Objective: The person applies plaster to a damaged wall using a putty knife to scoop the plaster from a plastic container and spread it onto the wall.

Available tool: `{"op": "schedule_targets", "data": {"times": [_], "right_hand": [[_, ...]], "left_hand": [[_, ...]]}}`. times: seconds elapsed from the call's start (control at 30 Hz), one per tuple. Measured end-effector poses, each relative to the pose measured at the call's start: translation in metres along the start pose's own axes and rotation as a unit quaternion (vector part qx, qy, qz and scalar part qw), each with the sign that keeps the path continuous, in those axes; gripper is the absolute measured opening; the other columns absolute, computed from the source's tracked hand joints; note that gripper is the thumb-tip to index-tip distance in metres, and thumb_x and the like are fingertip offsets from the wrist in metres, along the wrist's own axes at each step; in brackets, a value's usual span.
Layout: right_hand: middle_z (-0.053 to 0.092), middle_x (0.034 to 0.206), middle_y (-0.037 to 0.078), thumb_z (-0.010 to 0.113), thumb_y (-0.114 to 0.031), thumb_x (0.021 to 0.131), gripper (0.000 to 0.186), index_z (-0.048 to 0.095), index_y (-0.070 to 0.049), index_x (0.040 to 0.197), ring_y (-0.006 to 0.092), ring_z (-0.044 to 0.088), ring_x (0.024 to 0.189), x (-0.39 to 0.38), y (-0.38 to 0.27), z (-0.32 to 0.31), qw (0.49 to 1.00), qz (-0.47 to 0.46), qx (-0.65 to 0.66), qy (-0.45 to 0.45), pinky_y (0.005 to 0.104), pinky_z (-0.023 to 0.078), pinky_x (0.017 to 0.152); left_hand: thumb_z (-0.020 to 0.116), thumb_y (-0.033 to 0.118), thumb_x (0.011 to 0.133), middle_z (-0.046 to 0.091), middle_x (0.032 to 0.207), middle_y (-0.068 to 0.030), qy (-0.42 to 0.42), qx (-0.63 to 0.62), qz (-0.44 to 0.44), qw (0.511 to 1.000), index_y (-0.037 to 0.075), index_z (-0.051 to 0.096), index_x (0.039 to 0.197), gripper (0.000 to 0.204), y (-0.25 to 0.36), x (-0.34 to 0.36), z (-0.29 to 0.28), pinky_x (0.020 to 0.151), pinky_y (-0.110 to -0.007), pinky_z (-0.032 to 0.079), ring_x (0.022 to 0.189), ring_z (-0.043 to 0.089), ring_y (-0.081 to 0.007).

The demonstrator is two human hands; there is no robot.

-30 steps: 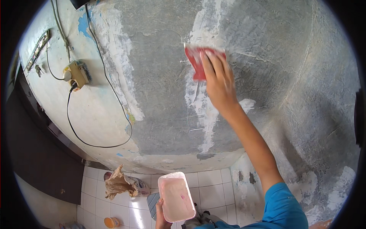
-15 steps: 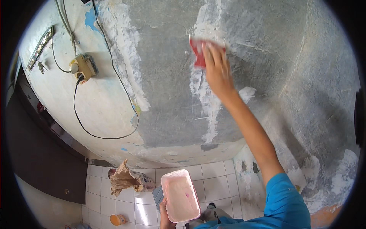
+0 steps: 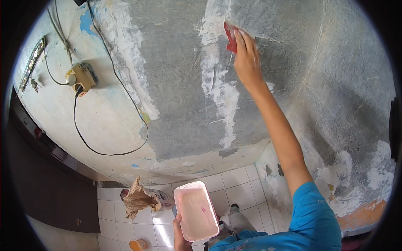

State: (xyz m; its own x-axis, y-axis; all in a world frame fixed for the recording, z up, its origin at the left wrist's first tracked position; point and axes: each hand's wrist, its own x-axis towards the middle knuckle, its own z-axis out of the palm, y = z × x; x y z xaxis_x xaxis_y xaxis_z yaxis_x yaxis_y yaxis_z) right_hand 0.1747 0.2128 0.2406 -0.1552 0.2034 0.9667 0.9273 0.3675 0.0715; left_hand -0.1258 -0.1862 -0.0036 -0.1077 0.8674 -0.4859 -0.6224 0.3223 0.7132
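High on the grey wall [image 3: 176, 83], my right hand [image 3: 250, 54] grips a red putty scraper [image 3: 230, 38] whose edge lies at the wall, just right of a rough vertical strip of white putty [image 3: 213, 69]. My right arm is stretched up and away. Low in front of my body, my left hand [image 3: 180, 235] is closed on the near left side of a pinkish rectangular tub [image 3: 196, 209]. Pale putty coats the inside of the tub, with a small magenta spot on it. The fingers under the tub are hidden.
On the left wall hangs a yellowish socket box [image 3: 79, 78] with plugs and a looping black cable [image 3: 113, 154]. An open brown paper sack [image 3: 140, 198] and an orange-yellow cup [image 3: 137, 245] stand on the white tiles. A dark door [image 3: 50, 188] is at far left.
My right hand and the scraper have moved up and to the right, off the white strip. The tub stays in my left hand, and the view has shifted slightly.
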Motion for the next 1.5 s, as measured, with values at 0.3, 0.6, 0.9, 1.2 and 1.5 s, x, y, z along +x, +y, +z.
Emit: {"op": "schedule_targets", "data": {"times": [0.3,0.6,0.9,1.2,1.5], "right_hand": [[0.045,0.150,0.023,0.057,0.001,0.090,0.058,0.047,0.004,0.147,0.0439,0.045,0.137,-0.190,-0.067,0.054,0.989,-0.028,0.012,-0.145,0.0515,0.039,0.117],[0.050,0.144,0.021,0.058,-0.001,0.089,0.054,0.051,0.003,0.142,0.0392,0.046,0.135,-0.064,-0.044,0.050,1.000,-0.014,-0.009,-0.005,0.0525,0.043,0.111],[0.052,0.145,0.020,0.056,-0.003,0.094,0.052,0.049,0.001,0.146,0.0398,0.050,0.134,-0.041,-0.052,0.011,0.995,-0.053,0.048,-0.070,0.0499,0.043,0.112],[0.054,0.140,0.018,0.060,-0.005,0.090,0.048,0.056,0.001,0.137,0.0365,0.050,0.133,-0.132,-0.065,0.053,0.987,-0.126,0.031,-0.098,0.0467,0.043,0.113],[0.055,0.138,0.015,0.061,-0.003,0.089,0.049,0.056,-0.002,0.138,0.0344,0.052,0.129,-0.019,-0.051,0.029,0.996,-0.093,0.012,0.008,0.0454,0.047,0.108]], "left_hand": [[0.049,0.048,0.097,0.059,0.136,-0.0129,0.009,-0.014,0.003,1.000,0.009,0.048,0.145,0.062,-0.005,0.011,-0.001,0.098,-0.045,0.054,0.121,0.062,-0.0298],[0.050,0.048,0.097,0.059,0.136,-0.0129,-0.014,0.009,0.023,1.000,0.008,0.048,0.144,0.062,0.003,0.010,0.007,0.099,-0.045,0.054,0.121,0.062,-0.0298],[0.049,0.048,0.097,0.058,0.137,-0.0119,-0.028,-0.015,0.061,0.998,0.009,0.046,0.146,0.062,0.003,0.012,-0.009,0.098,-0.044,0.054,0.121,0.062,-0.0284],[0.048,0.047,0.098,0.058,0.137,-0.0119,-0.005,-0.002,0.029,1.000,0.010,0.045,0.147,0.062,0.012,0.003,0.014,0.099,-0.044,0.053,0.122,0.061,-0.0281],[0.048,0.044,0.099,0.061,0.133,-0.0138,-0.002,-0.019,0.027,0.999,0.006,0.047,0.143,0.058,0.002,0.014,0.000,0.094,-0.043,0.057,0.116,0.065,-0.0285]]}}
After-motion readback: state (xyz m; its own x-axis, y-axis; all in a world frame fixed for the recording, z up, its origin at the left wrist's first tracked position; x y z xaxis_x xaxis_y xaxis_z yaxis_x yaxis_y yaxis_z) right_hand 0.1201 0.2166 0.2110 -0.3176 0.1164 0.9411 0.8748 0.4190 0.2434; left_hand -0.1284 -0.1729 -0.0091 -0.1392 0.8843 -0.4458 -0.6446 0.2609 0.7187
